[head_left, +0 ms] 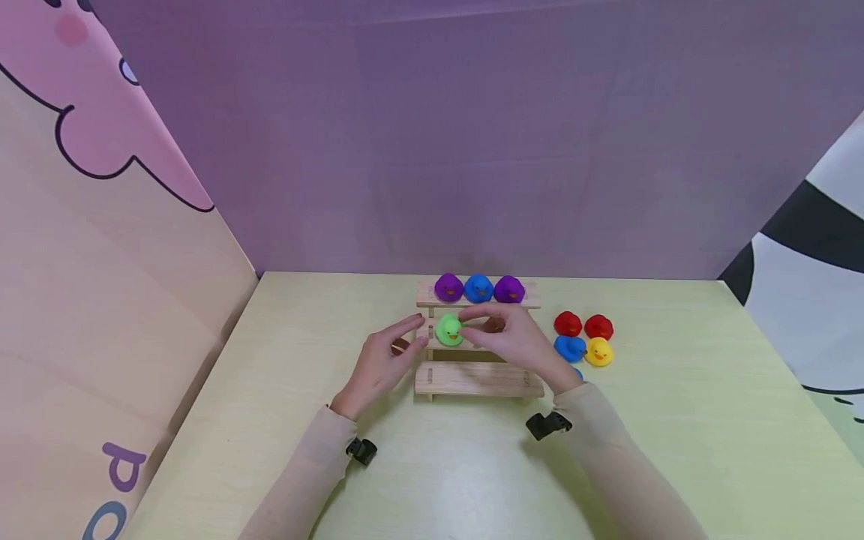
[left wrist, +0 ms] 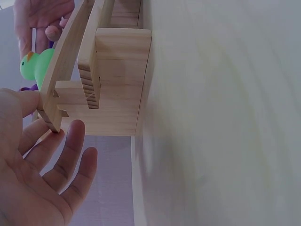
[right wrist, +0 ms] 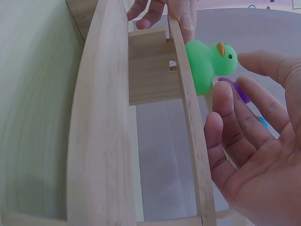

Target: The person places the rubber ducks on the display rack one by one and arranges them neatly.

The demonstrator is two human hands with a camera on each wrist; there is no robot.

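A green rubber duck sits near the left end of the middle tier of a wooden three-tier rack. My right hand is just right of the duck, fingers parted and loosely bent, fingertips close by its head in the right wrist view. My left hand is at the left end of that same tier. In the left wrist view its thumb and fingers grip the board end from both sides. On the top tier stand a purple duck, a blue duck and another purple duck.
Right of the rack, on the pale table, are two red ducks, a blue duck and a yellow duck. Another blue piece is mostly hidden by the right wrist. A purple cloth wall stands behind.
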